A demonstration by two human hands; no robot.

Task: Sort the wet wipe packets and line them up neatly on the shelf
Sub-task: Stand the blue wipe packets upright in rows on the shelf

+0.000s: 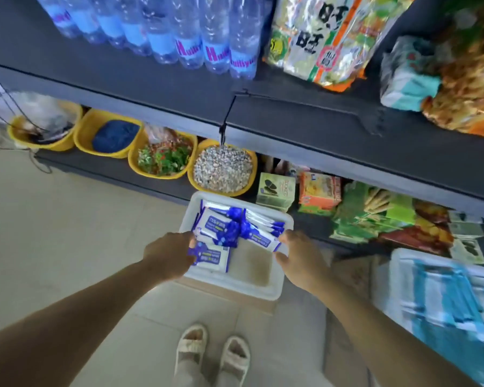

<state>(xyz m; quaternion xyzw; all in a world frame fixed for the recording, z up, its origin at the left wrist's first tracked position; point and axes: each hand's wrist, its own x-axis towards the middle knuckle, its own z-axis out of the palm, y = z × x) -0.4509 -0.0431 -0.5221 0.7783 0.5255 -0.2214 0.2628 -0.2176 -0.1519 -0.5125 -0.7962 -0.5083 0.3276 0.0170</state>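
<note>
Left hand (169,254) fingers curl onto a wet wipe packet (211,256) at the near-left of the white tray (266,289), gripping it. Right hand (298,259) pinches the end of another packet (259,238) at the tray's right side (fingertips partly hidden behind it). Both arms reach forward and down. More packets (221,222) heaped at the tray's far end, print blurred. Tray sits in front of the dark shelf (305,129)
</note>
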